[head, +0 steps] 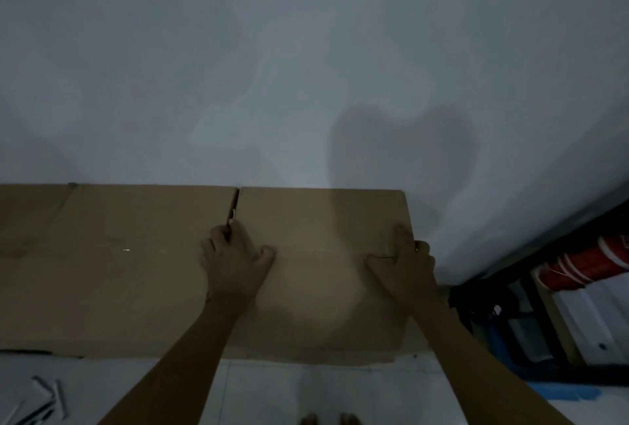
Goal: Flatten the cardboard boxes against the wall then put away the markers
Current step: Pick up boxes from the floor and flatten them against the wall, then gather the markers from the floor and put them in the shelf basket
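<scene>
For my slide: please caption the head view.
Both hands press cardboard against the wall; markers lie on floor.

The pale tiled floor [340,387] runs along the bottom of the view to the foot of the white wall. Flattened brown cardboard boxes [119,271] stand on its far edge, leaning on the wall. Several light-coloured markers [51,397] lie scattered near the floor's near left corner. A bright blue patch [565,394] lies toward the right edge.

Storeroom: cardboard [136,271], cluttered shelving [531,319].
</scene>
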